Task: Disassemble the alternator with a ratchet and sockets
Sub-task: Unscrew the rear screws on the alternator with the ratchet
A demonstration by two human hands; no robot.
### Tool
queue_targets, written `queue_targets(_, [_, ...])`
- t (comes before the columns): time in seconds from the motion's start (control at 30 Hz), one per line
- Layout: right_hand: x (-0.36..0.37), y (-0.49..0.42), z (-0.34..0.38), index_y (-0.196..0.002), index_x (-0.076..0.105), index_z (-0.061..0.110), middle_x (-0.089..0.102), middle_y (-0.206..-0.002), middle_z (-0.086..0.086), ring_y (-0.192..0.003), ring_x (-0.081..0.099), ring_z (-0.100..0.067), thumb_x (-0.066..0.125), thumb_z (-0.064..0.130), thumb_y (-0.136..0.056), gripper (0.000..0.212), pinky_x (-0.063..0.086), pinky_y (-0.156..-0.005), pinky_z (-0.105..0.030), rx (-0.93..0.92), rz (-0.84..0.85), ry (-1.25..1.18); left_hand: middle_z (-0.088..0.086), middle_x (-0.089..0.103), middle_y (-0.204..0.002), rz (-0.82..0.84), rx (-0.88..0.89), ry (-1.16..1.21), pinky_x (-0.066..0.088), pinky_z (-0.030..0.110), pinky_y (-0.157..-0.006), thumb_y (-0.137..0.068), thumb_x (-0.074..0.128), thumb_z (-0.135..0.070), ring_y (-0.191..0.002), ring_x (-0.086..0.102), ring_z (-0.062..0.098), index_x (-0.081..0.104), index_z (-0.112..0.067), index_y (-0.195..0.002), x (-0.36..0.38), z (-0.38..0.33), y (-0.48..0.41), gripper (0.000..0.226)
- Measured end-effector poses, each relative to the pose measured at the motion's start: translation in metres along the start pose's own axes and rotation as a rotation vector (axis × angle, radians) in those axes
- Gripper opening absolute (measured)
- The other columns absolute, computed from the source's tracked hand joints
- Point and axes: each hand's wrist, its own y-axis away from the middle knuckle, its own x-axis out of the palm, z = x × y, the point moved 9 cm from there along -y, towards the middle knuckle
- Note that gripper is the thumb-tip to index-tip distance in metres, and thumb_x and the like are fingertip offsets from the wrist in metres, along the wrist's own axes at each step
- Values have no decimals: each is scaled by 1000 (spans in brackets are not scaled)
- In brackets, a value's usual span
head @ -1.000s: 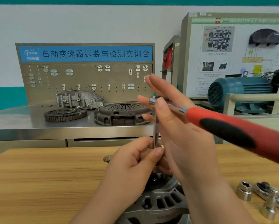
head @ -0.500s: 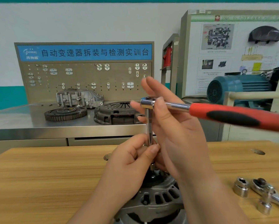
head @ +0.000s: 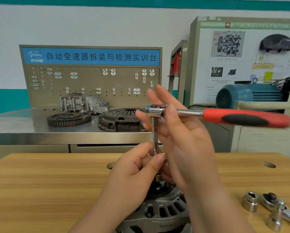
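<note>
Glossy chrome-headed ratchet with red-and-black plastic grip [head: 218, 115]; knurled bright-metal extension bar [head: 155, 133]; matt, rough grey cast-metal alternator [head: 162, 211]; smooth light wood-grain worktop [head: 40, 190].

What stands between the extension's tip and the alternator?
Nothing visible. The extension drops from the ratchet to the alternator; the left hand pinches it low, the right hand holds the ratchet head. Hands partly hide the tip.

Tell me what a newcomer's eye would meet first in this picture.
The red-handled ratchet stands out at centre right, its head pinched by the right hand. Below it the left hand pinches the steel bar that runs down to the alternator at the bottom of the view. Loose sockets lie at the lower right.
</note>
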Motion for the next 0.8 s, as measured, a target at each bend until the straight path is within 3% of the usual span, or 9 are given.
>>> queue_targets(0.03, [0, 0, -4, -117, 65, 29, 71, -118, 6, -103, 70, -21, 59, 47, -82, 40, 54, -93, -31, 51, 2, -36, 25, 68, -83, 4, -7, -14, 55, 60, -75, -79, 59, -49, -77, 62, 51, 65, -18, -95, 0, 0, 1, 35])
queue_targets(0.17, [-2, 1, -10, -119, 61, 22, 75, -107, -2, -87, 74, -21, 50, 52, -82, 49, 59, -77, -28, 141, -10, -48, 16, 71, -84, 30, 11, -52, 57, 55, -76, -83, 55, -49, -80, 67, 40, 66, -27, -98, -1, -3, 2, 29])
queue_targets(0.27, [-4, 0, 1, -113, 68, 35, 71, -116, 6, -103, 69, -18, 59, 41, -84, 31, 54, -92, -34, 21, -44, 53, 13, 72, -81, 8, -5, -36, 55, 59, -78, -80, 57, -47, -78, 67, 43, 66, -24, -93, -2, 0, 1, 28])
queue_targets(0.33, [-4, 1, 9, -111, 71, 37, 69, -121, 9, -117, 62, -17, 64, 30, -86, 26, 45, -105, -44, -68, -57, 121, 7, 74, -78, 2, -17, -22, 57, 49, -77, -82, 58, -40, -74, 72, 29, 65, -21, -88, -1, 2, -1, 21])
queue_targets(0.4, [-4, 2, 7, -112, 70, 34, 68, -123, 9, -117, 62, -20, 64, 30, -87, 26, 45, -106, -43, -57, -52, 80, 8, 74, -78, 3, -11, -11, 57, 40, -73, -85, 58, -33, -73, 72, 23, 65, -22, -88, 0, 2, -1, 14])
queue_targets(0.53, [-5, 1, -6, -119, 62, 22, 74, -110, 3, -98, 72, -20, 53, 46, -87, 41, 58, -84, -28, 124, -34, -53, 8, 75, -83, 56, 26, -3, 56, 30, -73, -83, 55, -44, -78, 72, 21, 66, -26, -96, 4, -5, 2, 24])
queue_targets(0.63, [-6, 2, -9, -117, 64, 23, 76, -103, -3, -95, 73, -20, 50, 46, -82, 44, 58, -77, -25, 149, -46, -25, 9, 74, -87, 68, 55, -32, 57, 36, -76, -86, 52, -42, -81, 70, 28, 66, -29, -102, 5, -9, 2, 25])
queue_targets(0.73, [-8, 0, 2, -108, 71, 33, 73, -112, 4, -108, 67, -18, 62, 35, -89, 22, 53, -95, -35, 18, -90, 86, 8, 74, -81, 53, 40, 4, 56, 40, -77, -83, 54, -39, -77, 72, 23, 66, -25, -96, 4, -5, 0, 22])
queue_targets(0.8, [-5, 0, 9, -103, 72, 39, 70, -117, 10, -115, 63, -19, 61, 26, -84, 26, 45, -105, -47, -53, -69, 170, 9, 74, -78, 32, 29, 0, 55, 41, -76, -80, 56, -41, -75, 72, 23, 67, -27, -93, 2, -1, 0, 22])
